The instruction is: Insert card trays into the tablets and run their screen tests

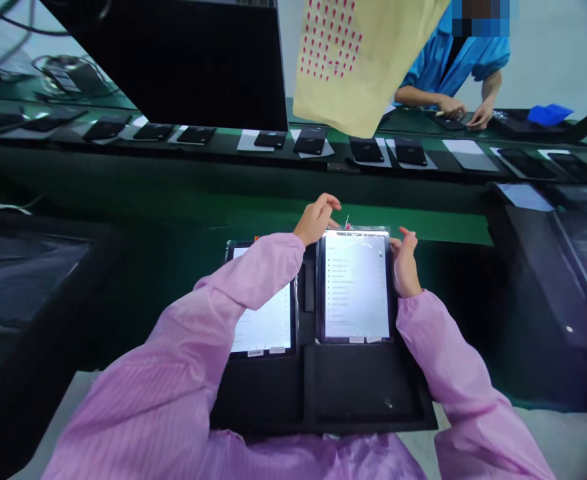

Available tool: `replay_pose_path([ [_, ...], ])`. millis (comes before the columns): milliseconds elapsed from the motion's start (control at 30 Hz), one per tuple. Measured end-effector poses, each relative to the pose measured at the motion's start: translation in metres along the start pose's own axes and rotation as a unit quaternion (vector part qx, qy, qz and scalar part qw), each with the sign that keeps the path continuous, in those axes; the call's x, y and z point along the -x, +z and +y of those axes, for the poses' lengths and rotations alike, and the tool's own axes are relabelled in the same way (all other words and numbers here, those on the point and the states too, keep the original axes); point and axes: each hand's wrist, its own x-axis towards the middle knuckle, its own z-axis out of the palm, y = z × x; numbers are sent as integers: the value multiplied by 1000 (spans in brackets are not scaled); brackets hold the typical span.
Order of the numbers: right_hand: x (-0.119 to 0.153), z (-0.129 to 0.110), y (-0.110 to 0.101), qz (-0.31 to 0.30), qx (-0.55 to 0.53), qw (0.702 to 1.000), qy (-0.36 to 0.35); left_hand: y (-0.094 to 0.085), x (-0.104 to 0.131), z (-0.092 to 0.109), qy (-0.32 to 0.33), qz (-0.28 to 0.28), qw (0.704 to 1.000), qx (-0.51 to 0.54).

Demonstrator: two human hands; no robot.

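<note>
A lit tablet (pixel 356 287), its screen showing a list, lies in the right side of a black tray (pixel 368 387). My left hand (pixel 317 217) is over its upper left corner, with fingers bent and apart from the thumb. At the upper right edge, my right hand (pixel 405 263) grips the tablet's side, one finger raised. Clear film edges stick out along the top, near a small pink spot. A second lit tablet (pixel 266 323) lies in the tray's left side, partly hidden by my left sleeve.
A dark monitor (pixel 198 67) and a yellow sheet with red marks (pixel 328 47) hang ahead. Several dark devices (pixel 311 141) on white papers line the shelf. A co-worker in blue (pixel 453 73) handles a device beyond. Black trays (pixel 23 280) stand at left and right.
</note>
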Motion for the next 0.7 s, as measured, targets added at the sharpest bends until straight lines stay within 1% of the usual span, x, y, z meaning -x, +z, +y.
replay_pose_path([
  [33, -7, 5, 1, 7, 19, 1000, -14, -10, -4, -1, 1, -2, 1000, -14],
  [67, -11, 10, 2, 13, 45, 998, -34, -23, -4, -1, 4, -1, 1000, -24],
  [133, -12, 17, 2, 14, 102, 991, -84, -54, 11, 1, 27, 8, 997, -69],
  [200, -10, 20, 3, -7, 149, 980, -134, -88, 41, 2, 64, 35, 985, -159],
  [300, -13, 18, 7, -39, 195, 963, -184, -132, 97, -1, 92, 102, 943, -303],
  [400, -22, 17, 13, -19, 260, 938, -229, -160, 146, -8, 68, 185, 915, -352],
  [467, -29, 18, 15, -3, 294, 924, -243, -171, 166, -15, 41, 234, 906, -352],
  [500, -33, 18, 15, -2, 294, 926, -239, -176, 171, -20, 22, 250, 905, -343],
  [567, -40, 12, 12, -16, 277, 936, -218, -182, 170, -33, -21, 258, 912, -317],
  [633, -48, -2, 10, -39, 255, 945, -200, -186, 157, -49, -55, 239, 925, -292],
  [700, -53, -24, 13, -67, 241, 949, -192, -187, 136, -63, -75, 201, 938, -272],
])
